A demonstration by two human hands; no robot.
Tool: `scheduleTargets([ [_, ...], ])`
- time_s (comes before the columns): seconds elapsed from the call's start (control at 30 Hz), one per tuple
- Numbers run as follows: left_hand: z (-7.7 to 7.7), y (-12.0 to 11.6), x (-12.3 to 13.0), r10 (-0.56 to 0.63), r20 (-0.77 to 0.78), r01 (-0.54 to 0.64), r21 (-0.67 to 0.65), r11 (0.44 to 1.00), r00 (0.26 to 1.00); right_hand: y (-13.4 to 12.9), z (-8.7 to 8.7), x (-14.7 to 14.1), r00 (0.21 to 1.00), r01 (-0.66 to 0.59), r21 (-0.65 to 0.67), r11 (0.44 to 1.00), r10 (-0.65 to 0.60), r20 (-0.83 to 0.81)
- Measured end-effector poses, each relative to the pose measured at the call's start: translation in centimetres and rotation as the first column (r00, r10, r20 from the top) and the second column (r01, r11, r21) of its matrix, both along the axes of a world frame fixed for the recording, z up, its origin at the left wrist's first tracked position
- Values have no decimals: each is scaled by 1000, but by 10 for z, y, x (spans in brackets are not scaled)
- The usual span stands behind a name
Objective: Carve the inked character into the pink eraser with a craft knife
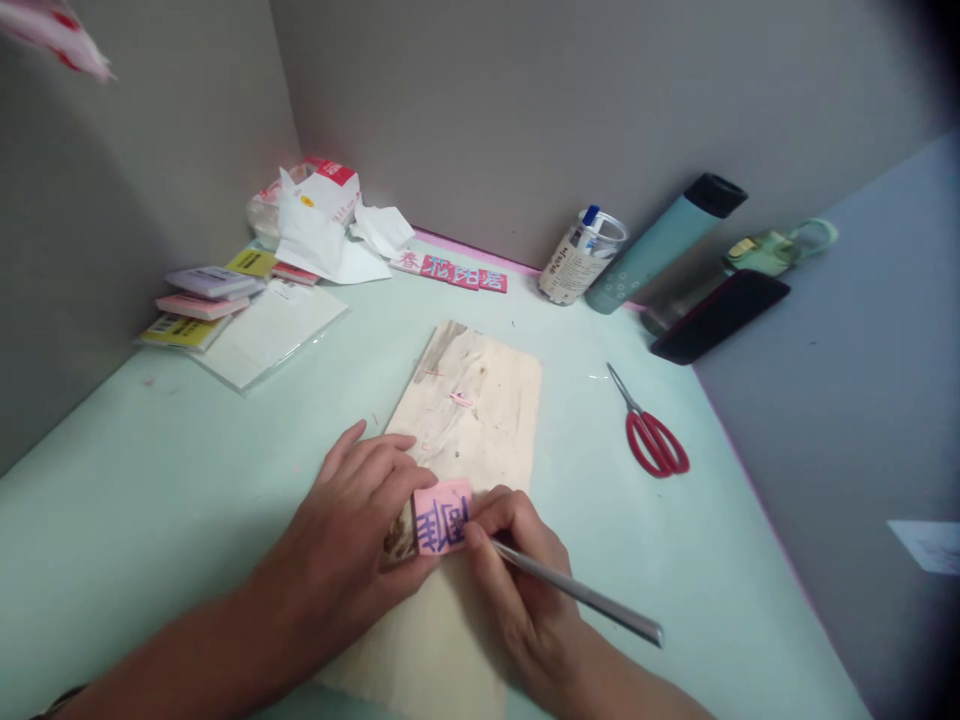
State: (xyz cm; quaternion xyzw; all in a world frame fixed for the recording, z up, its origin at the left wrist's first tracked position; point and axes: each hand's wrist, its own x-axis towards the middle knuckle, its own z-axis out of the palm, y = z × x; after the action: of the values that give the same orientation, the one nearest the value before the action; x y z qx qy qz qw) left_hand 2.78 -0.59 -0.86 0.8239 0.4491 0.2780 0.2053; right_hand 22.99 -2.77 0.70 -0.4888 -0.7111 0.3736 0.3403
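Observation:
A small pink rubber carving block (442, 508) with a purple-drawn character lies on a pale wooden board (499, 430). My left hand (360, 510) is closed on the block's left side, fingertips above it and thumb along its lower edge. In my right hand (525, 570) a slim silver carving knife (592, 595) is pinched like a pen. Its front end meets the block's right edge; the blade itself is hidden by my fingers. Pink shavings (461, 399) lie farther up the board.
Red-handled scissors (656, 443) lie to the right. Carved blocks (465, 275) stand in a row at the back, near a pen can (581, 258), a teal bottle (660, 240) and a dark phone (720, 317). Tissues (315, 225) and stacked block packs (206, 300) sit back left.

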Motion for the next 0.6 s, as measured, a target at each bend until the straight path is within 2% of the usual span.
scheduleTargets([
  [0.2, 0, -1, -1, 0, 4, 0, 2, 1000, 1000, -2, -7, -1, 998, 47, -24, 999, -48, -43],
  [0.6, 1, -1, 0, 3, -4, -3, -2, 1000, 1000, 1, 12, 1, 997, -44, 7, 999, 43, 66],
])
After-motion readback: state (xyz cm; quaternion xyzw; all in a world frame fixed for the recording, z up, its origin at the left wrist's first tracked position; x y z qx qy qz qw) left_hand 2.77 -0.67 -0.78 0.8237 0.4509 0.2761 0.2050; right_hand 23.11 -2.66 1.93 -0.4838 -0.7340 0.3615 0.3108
